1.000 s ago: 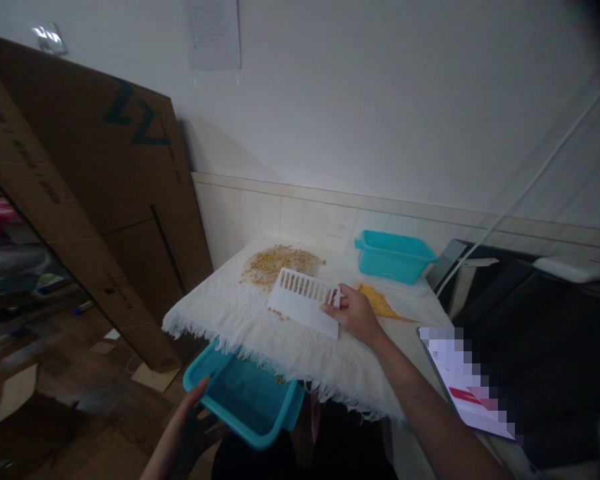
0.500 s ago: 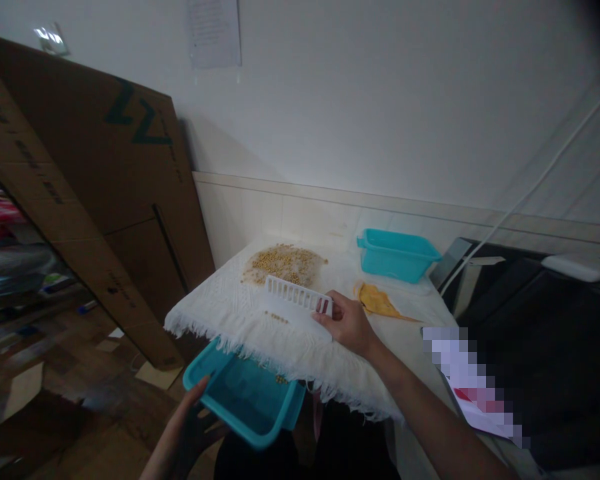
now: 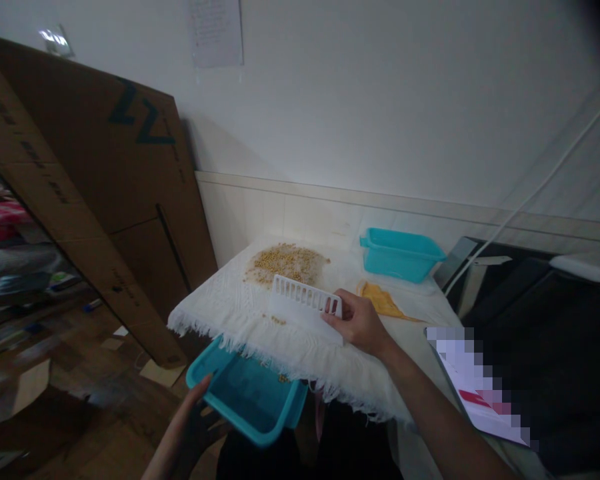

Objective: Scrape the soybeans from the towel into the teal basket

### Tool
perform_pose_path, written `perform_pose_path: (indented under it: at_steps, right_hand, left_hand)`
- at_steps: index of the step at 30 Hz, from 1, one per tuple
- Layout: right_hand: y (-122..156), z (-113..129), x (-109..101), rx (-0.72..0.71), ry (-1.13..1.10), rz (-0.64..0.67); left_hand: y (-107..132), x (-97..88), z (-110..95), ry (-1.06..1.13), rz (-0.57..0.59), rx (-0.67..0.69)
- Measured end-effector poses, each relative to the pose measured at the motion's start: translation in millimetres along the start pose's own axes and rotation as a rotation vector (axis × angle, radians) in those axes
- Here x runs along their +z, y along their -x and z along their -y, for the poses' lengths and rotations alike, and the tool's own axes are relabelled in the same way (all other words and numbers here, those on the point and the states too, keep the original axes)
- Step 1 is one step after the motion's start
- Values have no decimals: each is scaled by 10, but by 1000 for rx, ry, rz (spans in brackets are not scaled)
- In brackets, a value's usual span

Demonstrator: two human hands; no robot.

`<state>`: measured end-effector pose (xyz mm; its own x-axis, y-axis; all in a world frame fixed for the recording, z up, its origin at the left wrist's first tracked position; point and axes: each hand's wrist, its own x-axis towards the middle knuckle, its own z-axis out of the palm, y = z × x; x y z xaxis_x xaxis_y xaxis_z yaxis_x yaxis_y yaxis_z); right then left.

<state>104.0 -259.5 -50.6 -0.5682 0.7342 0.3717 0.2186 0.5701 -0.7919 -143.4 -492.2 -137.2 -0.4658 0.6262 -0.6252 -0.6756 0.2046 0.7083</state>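
Note:
My right hand (image 3: 359, 322) grips the right end of a white slotted plastic scraper (image 3: 303, 312), which stands on edge on the white fringed cloth (image 3: 230, 307). Just in front of its left part lie a few loose beans (image 3: 278, 321). A spread pile of yellowish beans (image 3: 289, 262) rests farther back on a wet-looking patch. Below the front edge, my left hand (image 3: 196, 413) holds a teal plastic basin (image 3: 250, 393) by its left rim, thumb over the edge. The fringe hides the basin's far side; some beans show inside near it.
A second teal basin (image 3: 403, 255) stands at the back right by the wall. Near it lies a crumpled yellow cloth (image 3: 383, 300). A tall cardboard box (image 3: 105, 173) leans at left. A device with a partly blurred screen (image 3: 480, 387) lies at right, beside a white cable (image 3: 535, 193).
My right hand and the scraper appear slightly farther right, partly because the whole view has shifted. My left hand keeps the basin under the cloth's edge.

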Motion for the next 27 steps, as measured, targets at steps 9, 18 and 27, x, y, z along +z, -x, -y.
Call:
perform_pose_path:
  at_steps: [9, 18, 27]
  right_hand:
    - [9, 62, -80, -19, 81, 93]
    - [40, 146, -44, 22, -33, 177]
    - [-63, 1, -32, 102, -185, -51]
  left_hand:
    - [-62, -67, 37, 34, 35, 5]
    - [7, 8, -5, 0, 28, -34]
    - [115, 100, -9, -16, -9, 20]
